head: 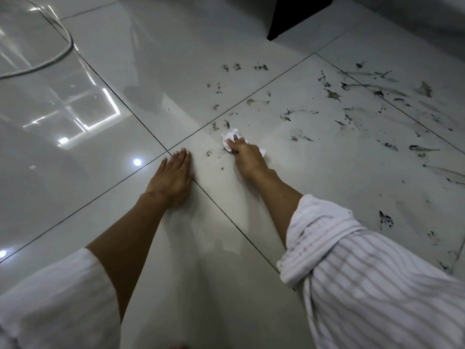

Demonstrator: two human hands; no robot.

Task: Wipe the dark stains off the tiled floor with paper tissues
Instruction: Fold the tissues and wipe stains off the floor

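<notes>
Here the left hand (173, 177) is laid flat on the tiled floor (251, 187), its fingers (181, 155) straight and held together, the palm resting where the grout lines cross. Just beside it, the right hand (245, 154) is pressed down on a crumpled white paper tissue (231, 137), with the fingers curled over it so that the tissue is pinned against the tile. A faint smear of dark stains (215, 153) is seen between the two hands, touching the tissue's near edge. Many more dark stains (364, 109) are spread across the tiles beyond and to the right of the tissue. Both forearms are bare, with white striped sleeves (352, 273) pushed up. A dark furniture base (294, 16) is seen at the far edge of the floor, and a curved transparent object (37, 46) at the far left.
</notes>
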